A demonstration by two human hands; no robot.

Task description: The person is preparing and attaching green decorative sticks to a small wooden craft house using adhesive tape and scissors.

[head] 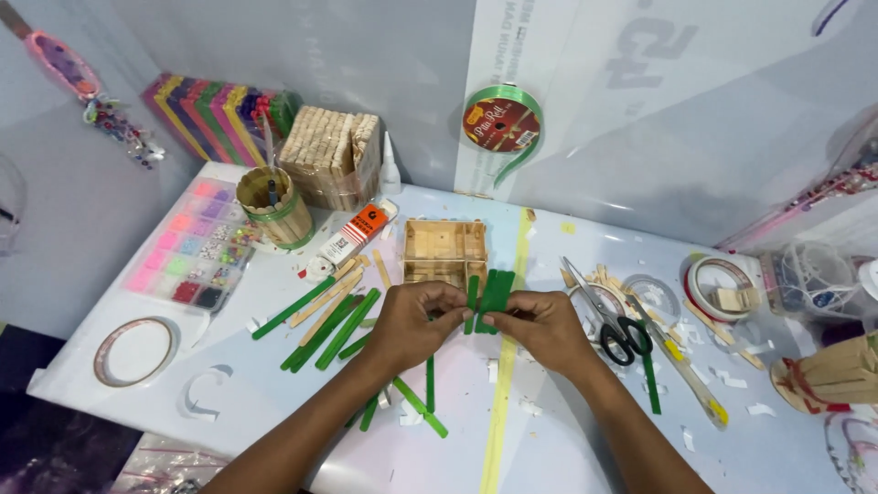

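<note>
At the middle of the white surface [567,457] we hold a small bunch of green craft sticks [489,300] upright between both hands: left hand [413,325] fingers pinched closed on the bunch's left side, right hand [541,327] fingers closed on its right. Behind it we note a small wooden stick box [444,249]; to the left, loose green sticks [331,327]; to the right, black-handled scissors [608,322].

Bright, even overhead light, soft short shadows under both forearms. Glare patches on the glossy white table [567,439] and the plastic sheet [640,110] behind. Wide-angle bending at edges; corners slightly soft, centre sharp.
</note>
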